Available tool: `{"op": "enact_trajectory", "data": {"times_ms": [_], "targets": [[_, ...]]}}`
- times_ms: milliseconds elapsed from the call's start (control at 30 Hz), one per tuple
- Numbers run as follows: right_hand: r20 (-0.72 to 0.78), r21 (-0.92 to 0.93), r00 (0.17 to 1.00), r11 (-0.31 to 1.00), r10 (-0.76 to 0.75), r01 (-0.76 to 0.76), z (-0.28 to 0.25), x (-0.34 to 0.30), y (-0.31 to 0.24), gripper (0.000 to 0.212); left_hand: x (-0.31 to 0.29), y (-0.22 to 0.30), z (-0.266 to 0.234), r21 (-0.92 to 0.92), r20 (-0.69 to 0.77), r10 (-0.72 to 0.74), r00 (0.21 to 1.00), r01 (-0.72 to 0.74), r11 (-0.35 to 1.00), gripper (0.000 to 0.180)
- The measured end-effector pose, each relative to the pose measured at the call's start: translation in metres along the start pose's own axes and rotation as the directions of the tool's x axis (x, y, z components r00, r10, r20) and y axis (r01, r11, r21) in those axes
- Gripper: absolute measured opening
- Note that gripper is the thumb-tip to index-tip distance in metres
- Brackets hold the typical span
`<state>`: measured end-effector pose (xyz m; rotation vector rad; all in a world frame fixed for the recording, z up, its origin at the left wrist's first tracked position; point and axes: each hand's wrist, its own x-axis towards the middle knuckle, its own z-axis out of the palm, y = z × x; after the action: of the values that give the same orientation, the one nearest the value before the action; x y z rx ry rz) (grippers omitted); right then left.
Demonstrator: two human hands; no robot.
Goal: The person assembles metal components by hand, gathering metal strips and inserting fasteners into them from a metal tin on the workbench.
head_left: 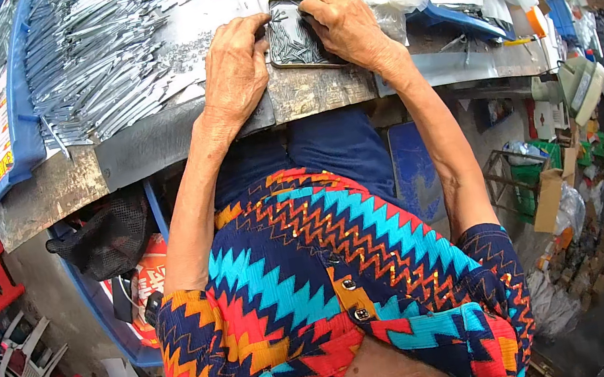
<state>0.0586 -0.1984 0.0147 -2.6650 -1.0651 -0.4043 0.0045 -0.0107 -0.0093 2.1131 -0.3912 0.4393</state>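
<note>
Top centre, my left hand (236, 67) and right hand (348, 25) meet a dark-rimmed rectangular tin (303, 66), small grey metal pins (298, 48) plentiful inside; I can't tell either grip's hold, nor what's finished.

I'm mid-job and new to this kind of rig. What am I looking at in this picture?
There's no machine here: you see a person's two bare hands. The one picture comes from a wide camera on the person's head, looking down, so the patterned shirt fills the bottom and straight edges bend near the rim. Left in the picture is the person's left.

On the bench lie a big heap of thin metal strips, a blue tray to its left and clear bags to the right.

The left hand is at the left edge of a small tin of dark metal pieces; the right hand is at its right side. Whether either hand grips a piece, I can't tell.
</note>
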Motion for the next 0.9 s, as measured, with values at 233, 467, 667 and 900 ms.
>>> {"op": "enact_trajectory", "data": {"times_ms": [233, 467, 667, 900], "targets": [[0.056, -0.119, 0.995, 0.989, -0.077, 0.083, -0.002, 0.005, -0.003, 0.016, 0.001, 0.001, -0.001, 0.014, 0.007, 0.006, 1.0, -0.006, 1.0, 0.029], [0.112, -0.1, 0.993, 0.994, -0.039, 0.05, -0.003, 0.004, 0.0, 0.018, 0.0, 0.001, 0.0, 0.024, 0.004, 0.007, 1.0, -0.007, 1.0, 0.028], [0.009, 0.271, 0.979, 0.941, 0.205, -0.2, -0.023, -0.008, 0.003, 0.013, 0.001, 0.001, 0.0, -0.015, 0.014, -0.01, 1.0, 0.011, 1.0, 0.029], [0.382, 0.738, 0.8, 0.369, 0.462, -0.565, -0.064, -0.07, -0.008, 0.013, 0.0, 0.002, -0.001, 0.041, 0.023, 0.01, 1.0, -0.011, 0.999, 0.03]]}}
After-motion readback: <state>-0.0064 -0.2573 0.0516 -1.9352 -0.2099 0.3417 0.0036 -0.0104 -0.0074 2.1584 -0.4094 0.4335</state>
